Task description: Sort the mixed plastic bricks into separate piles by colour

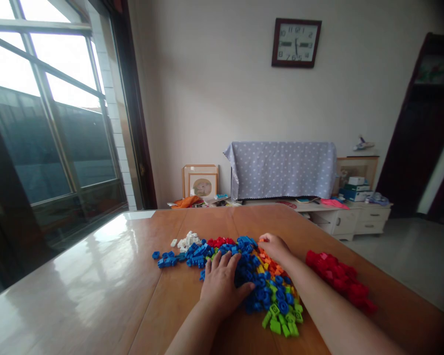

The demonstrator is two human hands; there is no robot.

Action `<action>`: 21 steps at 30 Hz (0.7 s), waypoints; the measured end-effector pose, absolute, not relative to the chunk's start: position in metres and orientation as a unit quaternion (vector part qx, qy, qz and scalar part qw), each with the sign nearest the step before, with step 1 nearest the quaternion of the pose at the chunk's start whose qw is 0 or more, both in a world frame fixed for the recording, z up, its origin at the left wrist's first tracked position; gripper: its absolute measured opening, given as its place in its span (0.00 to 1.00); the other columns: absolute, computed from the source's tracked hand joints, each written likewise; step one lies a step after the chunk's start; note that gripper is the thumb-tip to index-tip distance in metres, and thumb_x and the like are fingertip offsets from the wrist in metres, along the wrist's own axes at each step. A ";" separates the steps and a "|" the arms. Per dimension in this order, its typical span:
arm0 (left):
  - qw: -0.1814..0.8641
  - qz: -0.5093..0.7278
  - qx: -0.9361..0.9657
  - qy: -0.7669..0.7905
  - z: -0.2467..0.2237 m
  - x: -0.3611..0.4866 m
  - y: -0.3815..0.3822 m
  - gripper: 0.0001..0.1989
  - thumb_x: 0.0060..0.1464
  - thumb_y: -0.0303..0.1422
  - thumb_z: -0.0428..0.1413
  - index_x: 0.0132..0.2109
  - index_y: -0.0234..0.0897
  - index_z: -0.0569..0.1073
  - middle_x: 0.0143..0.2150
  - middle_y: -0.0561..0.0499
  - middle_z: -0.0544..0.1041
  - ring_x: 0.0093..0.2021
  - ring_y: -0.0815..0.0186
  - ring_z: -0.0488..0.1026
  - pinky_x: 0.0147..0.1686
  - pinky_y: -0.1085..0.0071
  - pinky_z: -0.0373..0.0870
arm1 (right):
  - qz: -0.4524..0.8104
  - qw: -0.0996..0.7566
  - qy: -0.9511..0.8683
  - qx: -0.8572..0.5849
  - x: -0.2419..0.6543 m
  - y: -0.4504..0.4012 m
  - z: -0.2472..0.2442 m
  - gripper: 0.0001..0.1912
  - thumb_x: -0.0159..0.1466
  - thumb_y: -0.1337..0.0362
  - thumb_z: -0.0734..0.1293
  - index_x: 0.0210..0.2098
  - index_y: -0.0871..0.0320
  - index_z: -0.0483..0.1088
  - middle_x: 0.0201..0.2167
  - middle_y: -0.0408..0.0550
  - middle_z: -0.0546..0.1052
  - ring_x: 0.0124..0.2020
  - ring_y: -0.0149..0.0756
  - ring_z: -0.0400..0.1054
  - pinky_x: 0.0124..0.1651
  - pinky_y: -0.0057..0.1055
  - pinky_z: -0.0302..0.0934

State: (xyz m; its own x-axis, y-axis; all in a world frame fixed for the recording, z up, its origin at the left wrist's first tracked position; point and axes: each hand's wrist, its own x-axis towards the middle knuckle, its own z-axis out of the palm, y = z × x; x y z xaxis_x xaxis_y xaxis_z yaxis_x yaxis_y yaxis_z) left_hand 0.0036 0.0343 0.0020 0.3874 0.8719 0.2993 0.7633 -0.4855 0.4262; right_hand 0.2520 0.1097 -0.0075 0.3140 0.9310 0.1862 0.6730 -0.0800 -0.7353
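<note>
Several plastic building bricks lie in a mixed heap on the wooden table point(114, 266). Over the blue bricks point(198, 255) my left hand point(224, 281) rests palm down, its fingers spread. At the heap's far right edge, the fingertips of my right hand point(276, 248) are pinched together at an orange brick point(261, 241), partly hidden by them. More orange bricks point(276, 269) lie just below that hand. Green bricks point(281, 321) are gathered at the near end, and a small group of red bricks point(220, 241) sits at the far side.
White bricks point(188, 241) form a small pile at the far left of the heap. A separate pile of red bricks point(336, 276) lies right of my right forearm. Beyond the table stands a low white cabinet point(346, 222), near a cloth-covered object point(283, 170).
</note>
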 end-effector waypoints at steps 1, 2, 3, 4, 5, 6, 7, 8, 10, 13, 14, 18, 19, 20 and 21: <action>0.113 0.248 0.827 0.491 0.003 0.004 0.034 0.40 0.48 0.60 0.56 0.67 0.56 0.63 0.70 0.50 0.62 0.71 0.42 0.50 0.68 0.41 0.42 | 0.192 0.395 -0.561 -0.702 0.246 0.110 -0.006 0.13 0.55 0.58 0.66 0.37 0.56 0.76 0.31 0.46 0.80 0.32 0.35 0.72 0.37 0.28 0.63; 0.116 0.249 0.828 0.489 0.003 0.003 0.033 0.41 0.48 0.60 0.55 0.67 0.55 0.63 0.69 0.49 0.62 0.71 0.43 0.50 0.68 0.41 0.42 | 0.215 0.406 -0.561 -0.688 0.240 0.110 -0.004 0.13 0.55 0.58 0.66 0.36 0.57 0.76 0.29 0.45 0.80 0.30 0.34 0.71 0.35 0.27 0.63; 0.118 0.249 0.828 0.488 0.003 0.003 0.033 0.41 0.48 0.60 0.56 0.67 0.54 0.64 0.69 0.49 0.62 0.71 0.43 0.50 0.68 0.42 0.42 | 0.234 0.414 -0.563 -0.676 0.234 0.109 -0.001 0.13 0.56 0.59 0.65 0.36 0.58 0.75 0.28 0.45 0.79 0.28 0.33 0.70 0.33 0.26 0.63; 0.120 0.250 0.828 0.488 0.002 0.003 0.033 0.42 0.47 0.61 0.56 0.67 0.53 0.64 0.69 0.48 0.62 0.71 0.43 0.49 0.68 0.43 0.42 | 0.250 0.423 -0.565 -0.663 0.228 0.108 0.002 0.13 0.56 0.59 0.65 0.35 0.59 0.75 0.27 0.44 0.79 0.27 0.32 0.69 0.32 0.26 0.62; 0.120 0.251 0.828 0.487 0.001 0.003 0.033 0.42 0.46 0.61 0.56 0.67 0.53 0.64 0.69 0.48 0.62 0.71 0.43 0.49 0.69 0.44 0.41 | 0.265 0.430 -0.569 -0.649 0.221 0.106 0.006 0.12 0.56 0.60 0.64 0.35 0.59 0.75 0.27 0.44 0.78 0.27 0.32 0.69 0.32 0.26 0.62; 0.120 0.253 0.827 0.487 -0.001 0.003 0.034 0.43 0.46 0.62 0.56 0.67 0.52 0.64 0.70 0.47 0.61 0.71 0.44 0.49 0.69 0.44 0.41 | 0.276 0.436 -0.573 -0.637 0.214 0.104 0.010 0.12 0.56 0.60 0.64 0.35 0.60 0.75 0.26 0.44 0.78 0.27 0.31 0.69 0.32 0.26 0.63; 0.119 0.256 0.827 0.487 -0.002 0.003 0.034 0.44 0.45 0.62 0.56 0.67 0.51 0.64 0.70 0.47 0.61 0.71 0.44 0.49 0.69 0.45 0.42 | 0.285 0.442 -0.577 -0.625 0.207 0.100 0.015 0.12 0.56 0.60 0.64 0.34 0.60 0.75 0.27 0.44 0.78 0.28 0.31 0.69 0.33 0.26 0.63; 0.117 0.258 0.827 0.486 -0.003 0.003 0.035 0.45 0.44 0.63 0.56 0.67 0.50 0.64 0.71 0.47 0.60 0.71 0.43 0.49 0.69 0.45 0.42 | 0.292 0.447 -0.584 -0.612 0.199 0.095 0.019 0.12 0.57 0.61 0.65 0.35 0.61 0.76 0.28 0.45 0.79 0.29 0.32 0.70 0.34 0.26 0.63; 0.113 0.262 0.828 0.483 -0.006 0.003 0.037 0.46 0.44 0.64 0.56 0.66 0.49 0.65 0.72 0.46 0.57 0.72 0.43 0.49 0.68 0.45 0.44 | 0.306 0.451 -0.600 -0.585 0.184 0.084 0.028 0.11 0.57 0.60 0.66 0.35 0.60 0.76 0.30 0.45 0.80 0.32 0.33 0.71 0.36 0.26 0.64; 0.103 0.264 0.828 0.484 -0.007 0.003 0.038 0.45 0.43 0.64 0.56 0.64 0.47 0.67 0.72 0.45 0.56 0.71 0.43 0.49 0.68 0.45 0.46 | 0.318 0.460 -0.628 -0.540 0.176 0.068 0.039 0.14 0.58 0.59 0.67 0.40 0.59 0.77 0.35 0.46 0.81 0.37 0.35 0.74 0.40 0.28 0.66; 0.099 0.266 0.828 0.484 -0.006 0.003 0.039 0.44 0.43 0.65 0.56 0.63 0.47 0.68 0.72 0.45 0.56 0.71 0.43 0.49 0.67 0.45 0.46 | 0.301 0.465 -0.633 -0.540 0.181 0.063 0.042 0.15 0.59 0.58 0.66 0.41 0.58 0.77 0.36 0.47 0.81 0.38 0.36 0.74 0.42 0.29 0.67; 0.091 0.278 0.828 0.478 -0.005 0.002 0.038 0.42 0.44 0.65 0.56 0.62 0.48 0.69 0.71 0.45 0.57 0.70 0.44 0.52 0.67 0.47 0.48 | 0.119 0.478 -0.585 -0.644 0.250 0.043 0.052 0.17 0.62 0.52 0.64 0.43 0.55 0.77 0.41 0.49 0.82 0.44 0.41 0.74 0.49 0.33 0.65; 0.092 0.278 0.828 0.478 -0.004 0.002 0.038 0.42 0.44 0.64 0.56 0.62 0.48 0.69 0.71 0.45 0.58 0.70 0.44 0.52 0.67 0.47 0.48 | 0.065 0.471 -0.553 -0.684 0.276 0.038 0.051 0.19 0.62 0.50 0.63 0.43 0.54 0.77 0.43 0.50 0.81 0.46 0.43 0.74 0.50 0.35 0.64; 0.092 0.277 0.828 0.479 -0.004 0.002 0.038 0.42 0.44 0.64 0.56 0.62 0.47 0.69 0.71 0.45 0.58 0.70 0.44 0.52 0.67 0.47 0.49 | 0.015 0.459 -0.510 -0.727 0.304 0.032 0.050 0.20 0.62 0.47 0.62 0.43 0.53 0.77 0.45 0.51 0.81 0.47 0.46 0.73 0.50 0.37 0.64; 0.091 0.275 0.828 0.481 -0.004 0.002 0.038 0.43 0.45 0.64 0.56 0.63 0.47 0.68 0.72 0.44 0.57 0.70 0.44 0.52 0.67 0.47 0.49 | -0.019 0.441 -0.463 -0.769 0.331 0.025 0.046 0.22 0.63 0.45 0.61 0.44 0.52 0.77 0.46 0.53 0.80 0.49 0.49 0.73 0.51 0.40 0.63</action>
